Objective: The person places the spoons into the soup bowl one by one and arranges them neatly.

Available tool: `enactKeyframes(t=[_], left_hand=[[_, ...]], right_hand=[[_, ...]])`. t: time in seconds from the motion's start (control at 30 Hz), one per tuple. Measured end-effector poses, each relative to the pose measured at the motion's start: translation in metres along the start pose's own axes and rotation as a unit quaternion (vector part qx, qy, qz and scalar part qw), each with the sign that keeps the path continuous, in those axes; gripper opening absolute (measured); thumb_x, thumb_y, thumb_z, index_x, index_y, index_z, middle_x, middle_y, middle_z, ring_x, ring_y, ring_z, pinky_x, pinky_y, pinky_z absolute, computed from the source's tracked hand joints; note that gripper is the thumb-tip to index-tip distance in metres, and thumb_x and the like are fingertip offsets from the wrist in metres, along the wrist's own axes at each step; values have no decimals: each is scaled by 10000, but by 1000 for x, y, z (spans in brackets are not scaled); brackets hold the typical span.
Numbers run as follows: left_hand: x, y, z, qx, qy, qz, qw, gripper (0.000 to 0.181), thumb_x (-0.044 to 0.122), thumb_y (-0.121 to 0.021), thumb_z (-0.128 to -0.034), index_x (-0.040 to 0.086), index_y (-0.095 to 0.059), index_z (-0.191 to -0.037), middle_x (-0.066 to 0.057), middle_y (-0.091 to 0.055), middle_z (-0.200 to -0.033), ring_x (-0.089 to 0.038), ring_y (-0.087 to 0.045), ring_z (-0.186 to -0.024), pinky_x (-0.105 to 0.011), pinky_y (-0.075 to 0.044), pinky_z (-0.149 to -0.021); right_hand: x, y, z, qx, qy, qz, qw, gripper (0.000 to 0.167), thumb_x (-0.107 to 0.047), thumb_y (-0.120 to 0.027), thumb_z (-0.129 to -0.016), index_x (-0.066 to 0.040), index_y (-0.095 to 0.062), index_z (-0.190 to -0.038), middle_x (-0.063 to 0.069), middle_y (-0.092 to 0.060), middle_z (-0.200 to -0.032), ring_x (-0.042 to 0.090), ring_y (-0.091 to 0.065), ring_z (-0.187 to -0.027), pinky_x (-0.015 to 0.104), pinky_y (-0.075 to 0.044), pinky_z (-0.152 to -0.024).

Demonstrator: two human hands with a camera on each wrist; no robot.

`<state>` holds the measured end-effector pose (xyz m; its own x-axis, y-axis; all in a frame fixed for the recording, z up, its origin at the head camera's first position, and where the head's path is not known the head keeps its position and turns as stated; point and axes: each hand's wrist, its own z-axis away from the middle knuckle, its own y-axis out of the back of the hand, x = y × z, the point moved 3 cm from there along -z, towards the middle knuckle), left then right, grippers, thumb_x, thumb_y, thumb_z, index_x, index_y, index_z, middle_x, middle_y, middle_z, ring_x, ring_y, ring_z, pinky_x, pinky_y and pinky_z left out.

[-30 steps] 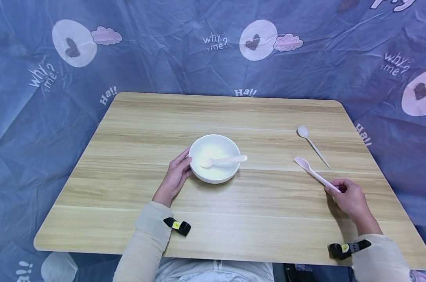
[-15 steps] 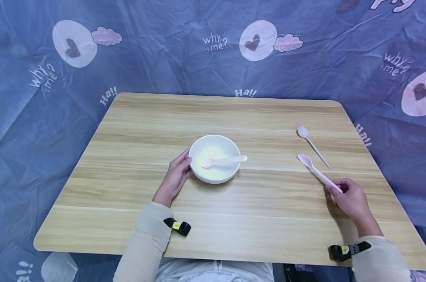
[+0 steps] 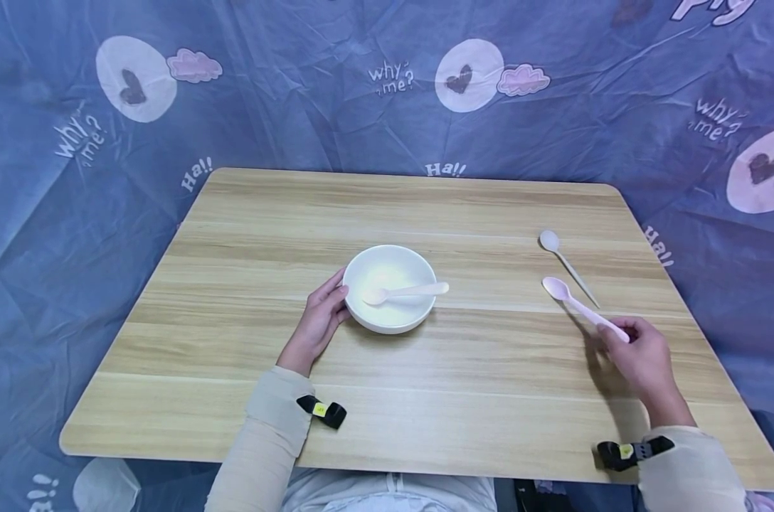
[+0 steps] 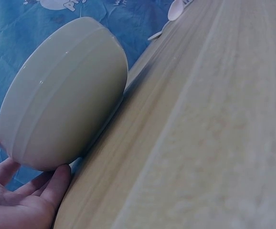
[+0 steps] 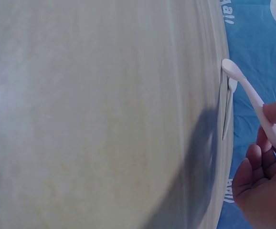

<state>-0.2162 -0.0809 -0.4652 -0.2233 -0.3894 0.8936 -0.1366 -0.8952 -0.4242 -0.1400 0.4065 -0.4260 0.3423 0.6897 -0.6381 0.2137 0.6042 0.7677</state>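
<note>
Spoon raised above the table, pinched in the grip of your right hand; your left hand holds the bowl (second spoon resting inside). Too light a pinch could let the raised one twist.

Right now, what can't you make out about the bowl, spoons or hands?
Inside of the bowl: left wrist view, hidden by its own side.
Spoon in the bowl: left wrist view, hidden by the bowl.
Left hand, partly: left wrist view, cut off by left edge.
Right hand, partly: right wrist view, cut off by right edge.
</note>
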Motion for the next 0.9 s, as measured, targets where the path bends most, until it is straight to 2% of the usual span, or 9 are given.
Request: enactKeyframes(t=[0.27, 0.47, 0.9], left_hand=[[-1, 1, -1, 70, 3, 22, 10000, 509, 148, -474, -973, 123, -344, -1464, -136, -393, -1469, -223, -508, -1226, -267, -506, -873], [-1, 1, 0, 13, -61, 39, 10000, 510, 150, -474, -975, 112, -339, -1465, -158, -391, -1464, -179, -550, -1159, -266, -508, -859], [-1, 2, -1, 23, -15, 39, 10000, 511, 141, -469, -974, 113, -336, -1466, -156, -391, -1466, -241, -508, -1220, -275, -500, -880]], right_hand=[[-5, 3, -3, 166, -227, -194, 9994, 349, -297, -571, -916, -2, -562, -1103, -120, -505, -745, 21, -455, -634, 201, -414, -520], [-9, 7, -5, 461, -260, -468, 9975, 215, -276, -590, -902, -74, -575, -975, -184, -485, -700, 7, -453, -618, 173, -407, -513], [-12, 10, -8, 664, -568, -913, 9920, 91, -289, -609, -885, -218, -553, -884, -207, -496, -681, -9, -456, -606, 146, -396, -509]])
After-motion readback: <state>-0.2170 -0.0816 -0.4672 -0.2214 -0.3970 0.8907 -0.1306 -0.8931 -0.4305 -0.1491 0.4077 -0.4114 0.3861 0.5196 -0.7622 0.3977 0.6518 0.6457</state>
